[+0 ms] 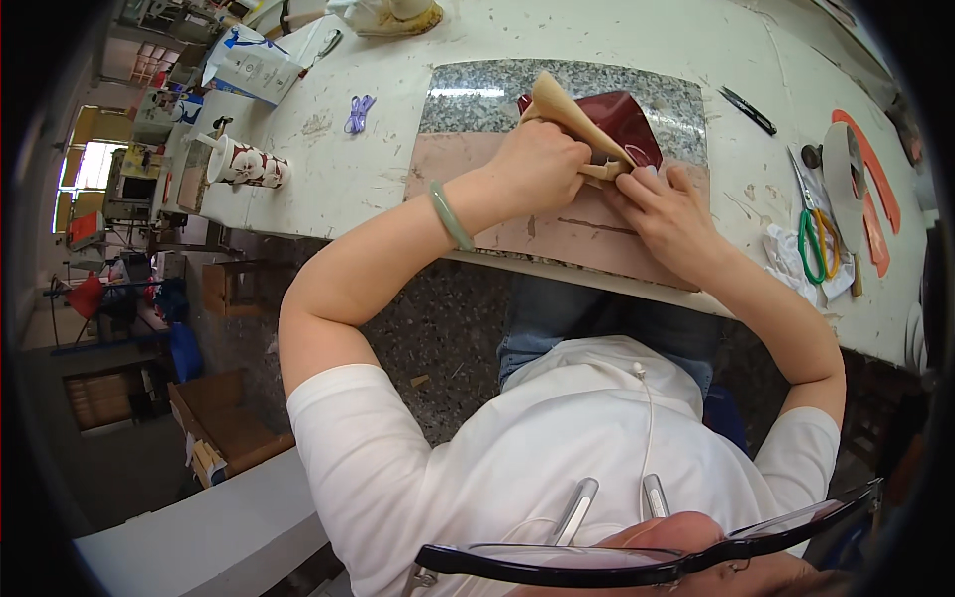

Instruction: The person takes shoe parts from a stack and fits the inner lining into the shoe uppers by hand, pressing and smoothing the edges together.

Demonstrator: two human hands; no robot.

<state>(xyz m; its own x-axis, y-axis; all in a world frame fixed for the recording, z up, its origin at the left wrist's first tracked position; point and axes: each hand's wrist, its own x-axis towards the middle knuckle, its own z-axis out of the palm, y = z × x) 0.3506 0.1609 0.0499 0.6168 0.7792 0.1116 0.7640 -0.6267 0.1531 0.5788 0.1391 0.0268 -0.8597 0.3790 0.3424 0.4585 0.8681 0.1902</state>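
Head view, single: fisheye, head-worn, facing down, near; left hand (542, 167) at one o'clock, right hand (668, 217) two, glasses (674, 571) five.

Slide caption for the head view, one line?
Left hand grips a dark red and tan piece, right hand at its near edge, over a white worktable.

Left hand (540, 167) curled, right hand (665, 207) just beside it

The left arm (323, 328) bends at the elbow, which juts out to the side; from there its forearm (388, 244) slants inward and away from the body. The left hand shows its back, fingers folded under in a close curl, knuckles turned toward its partner. The right arm (811, 373) is bent too, elbow wide, its forearm (761, 284) angling inward from the right. The right hand is looser, back upward, fingers bent toward the left hand; how firmly their tips press cannot be told
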